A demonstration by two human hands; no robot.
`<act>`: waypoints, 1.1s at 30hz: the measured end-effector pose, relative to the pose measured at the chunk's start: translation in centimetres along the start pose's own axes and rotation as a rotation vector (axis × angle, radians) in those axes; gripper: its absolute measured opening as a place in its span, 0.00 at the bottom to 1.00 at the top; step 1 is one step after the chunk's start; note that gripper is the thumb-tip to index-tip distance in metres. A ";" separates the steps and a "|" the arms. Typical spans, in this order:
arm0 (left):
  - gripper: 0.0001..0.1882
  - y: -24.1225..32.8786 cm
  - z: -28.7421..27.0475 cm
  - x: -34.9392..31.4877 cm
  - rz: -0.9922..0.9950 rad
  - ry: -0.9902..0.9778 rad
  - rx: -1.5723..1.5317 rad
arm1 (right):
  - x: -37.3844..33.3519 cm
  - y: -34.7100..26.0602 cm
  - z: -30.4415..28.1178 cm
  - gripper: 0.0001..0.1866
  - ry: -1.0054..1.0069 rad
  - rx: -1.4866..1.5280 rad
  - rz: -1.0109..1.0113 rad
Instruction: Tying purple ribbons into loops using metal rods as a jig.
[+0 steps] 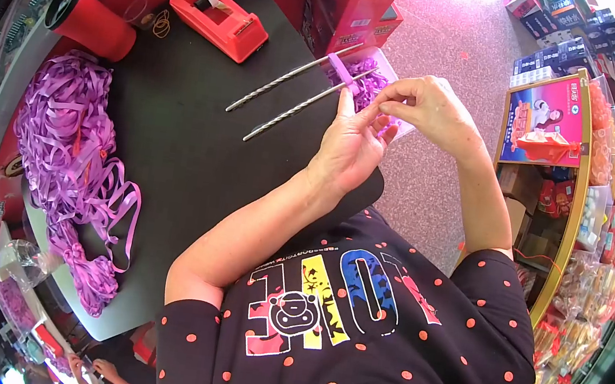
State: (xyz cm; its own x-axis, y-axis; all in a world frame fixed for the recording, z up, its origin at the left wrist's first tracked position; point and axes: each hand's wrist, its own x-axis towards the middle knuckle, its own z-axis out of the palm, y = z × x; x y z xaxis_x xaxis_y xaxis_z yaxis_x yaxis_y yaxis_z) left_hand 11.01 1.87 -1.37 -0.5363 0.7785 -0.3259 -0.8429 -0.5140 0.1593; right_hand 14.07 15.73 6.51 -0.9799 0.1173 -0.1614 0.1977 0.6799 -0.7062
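Observation:
Two spiral-fluted metal rods, like long drill bits (279, 124), jut out over the black tabletop. A purple ribbon (343, 72) spans them near their far ends. My left hand (346, 144) is beside the rods, its thumb raised against the ribbon and its other fingers curled near purple strands. Meeting it from the right, my right hand (430, 113) has thumb and forefinger pinched together; what lies between them is too small to make out. Behind both hands, a pale box (390, 69) holds more purple ribbon pieces, partly hidden by my fingers.
A large heap of purple ribbon (70, 137) covers the left of the black table (174, 143). Near it are a red cup (91, 20) and a red tape dispenser (219, 19). Red cartons (352, 4) stand beyond; stocked shelves (597, 176) line the right. Another person's hands (94, 370) show lower left.

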 end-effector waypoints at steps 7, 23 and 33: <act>0.47 -0.1 -0.6 0.2 0.015 -0.059 0.012 | -0.2 -0.8 -0.2 0.11 0.012 -0.170 0.020; 0.43 -0.1 -0.5 0.1 0.022 -0.044 0.068 | -1.2 -1.3 -0.2 0.15 0.069 -0.090 0.016; 0.41 -0.1 0.2 0.1 0.025 -0.058 0.117 | -2.9 3.2 2.9 0.13 0.240 0.252 0.079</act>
State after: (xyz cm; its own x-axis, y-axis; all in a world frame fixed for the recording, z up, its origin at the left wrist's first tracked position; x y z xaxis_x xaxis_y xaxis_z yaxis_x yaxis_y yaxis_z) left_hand 11.01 2.02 -1.24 -0.5562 0.7872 -0.2663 -0.8265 -0.4906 0.2760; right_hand 17.62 15.49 2.75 -0.9338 0.3495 -0.0772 0.2446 0.4657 -0.8505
